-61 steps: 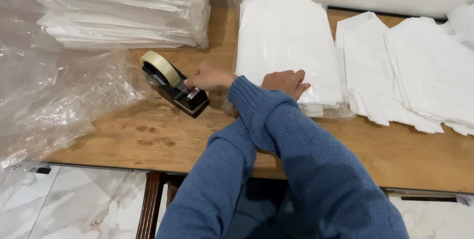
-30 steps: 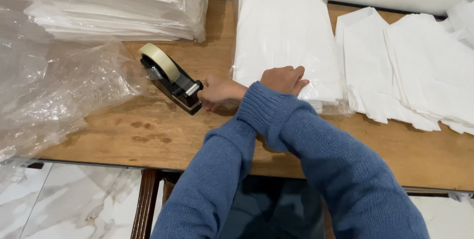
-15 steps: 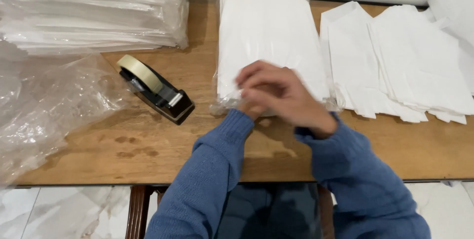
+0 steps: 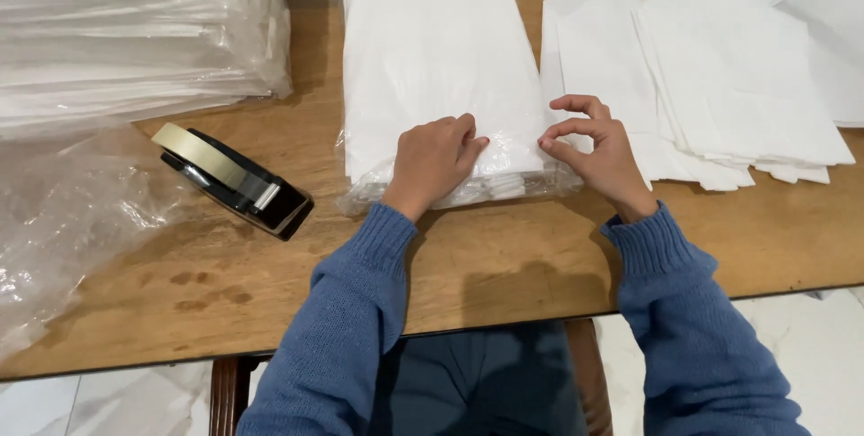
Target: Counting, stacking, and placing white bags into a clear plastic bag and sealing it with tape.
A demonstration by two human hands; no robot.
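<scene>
Head view: white bagged stack (image 4: pixel 432 67), left hand (image 4: pixel 432 161) flat, right hand (image 4: pixel 598 152) fingers pinching plastic

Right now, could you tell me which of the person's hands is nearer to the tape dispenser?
Left. The left hand rests on the bagged white stack, right of the tape dispenser; the right hand is farther right.

Clear plastic packet of folded white sheets (image 4: pixel 441 67): lies flat on the desk (image 4: pixel 504 256), long axis running from far edge toward near edge, centre of the desk. Near end crinkled, plastic folded under.
</scene>
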